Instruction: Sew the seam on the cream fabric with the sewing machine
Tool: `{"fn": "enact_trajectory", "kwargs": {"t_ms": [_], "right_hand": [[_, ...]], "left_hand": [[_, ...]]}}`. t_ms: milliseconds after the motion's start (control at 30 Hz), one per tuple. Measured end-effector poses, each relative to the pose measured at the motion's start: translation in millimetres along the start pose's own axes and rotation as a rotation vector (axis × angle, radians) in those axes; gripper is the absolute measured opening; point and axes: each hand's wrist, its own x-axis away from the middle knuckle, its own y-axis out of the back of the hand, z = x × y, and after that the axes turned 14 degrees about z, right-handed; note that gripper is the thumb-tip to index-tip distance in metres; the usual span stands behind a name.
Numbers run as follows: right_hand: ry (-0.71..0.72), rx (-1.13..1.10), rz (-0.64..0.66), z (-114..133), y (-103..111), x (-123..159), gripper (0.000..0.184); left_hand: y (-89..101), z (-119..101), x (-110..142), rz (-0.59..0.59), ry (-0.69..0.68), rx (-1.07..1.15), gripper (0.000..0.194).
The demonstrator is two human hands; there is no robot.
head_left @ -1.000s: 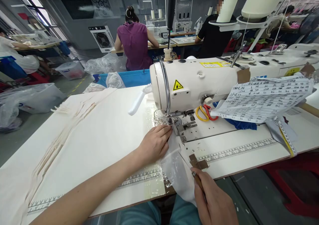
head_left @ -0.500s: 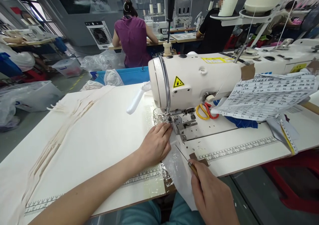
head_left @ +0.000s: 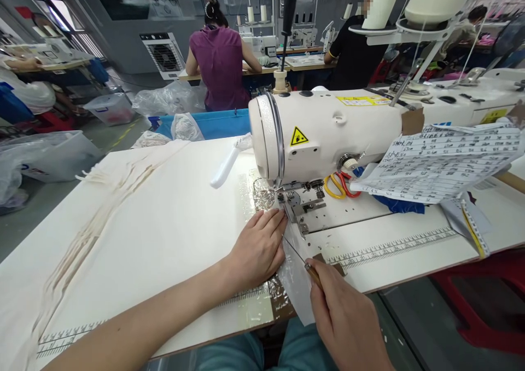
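My left hand point(head_left: 260, 245) lies on a strip of thin white fabric point(head_left: 296, 280), fingers stretched flat and pointing at the presser foot point(head_left: 283, 196) of a white sewing machine point(head_left: 328, 135). In my right hand point(head_left: 344, 311) is an awl point(head_left: 314, 275) with a wooden handle, gripped between thumb and fingers. Its thin metal tip touches the fabric or hovers just over it, beside my left fingers; I cannot tell which. The fabric's lower end hangs past the table's front edge. Part of the strip is hidden under my left hand.
Yellow-and-red-handled scissors point(head_left: 338, 185) lie behind the needle area. Handwritten sheets point(head_left: 447, 160) lean against the machine at right. Long cream fabric strips point(head_left: 88, 239) lie on the table's left side, and a white tube-like object point(head_left: 225, 168) near the machine head. Other people sit at machines beyond.
The fabric strip has moved forward toward the presser foot, its hanging end now higher. The awl and my right hand have shifted slightly left, the tip closer to my left fingers.
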Motion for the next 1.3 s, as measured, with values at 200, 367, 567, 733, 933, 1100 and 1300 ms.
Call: {"fn": "enact_trajectory", "kwargs": {"t_ms": [200, 367, 567, 733, 933, 1100, 1300], "right_hand": [[0.010, 0.000, -0.030, -1, -5, -5, 0.027], [0.004, 0.032, 0.002, 1, -4, -15, 0.027], [0.003, 0.081, -0.046, 4, -8, -28, 0.030], [-0.011, 0.121, -0.072, 6, -9, -39, 0.032], [0.014, -0.002, -0.084, 11, -8, -38, 0.031], [0.021, -0.027, -0.071, 13, -6, -28, 0.029], [0.043, -0.012, -0.052, 8, -3, -18, 0.029]], "left_hand": [[0.3, 1, 0, -0.033, -0.016, 0.015, 0.047], [0.7, 8, -3, -0.045, -0.014, 0.038, 0.044], [2.4, 11, -8, -0.043, 0.090, 0.047, 0.040], [0.2, 18, -13, -0.057, 0.068, 0.032, 0.039], [-2.0, 37, -14, -0.069, 0.045, -0.064, 0.038], [1.5, 29, -11, -0.102, 0.059, -0.067, 0.036], [-0.5, 9, -8, -0.065, 0.003, 0.022, 0.043]]}}
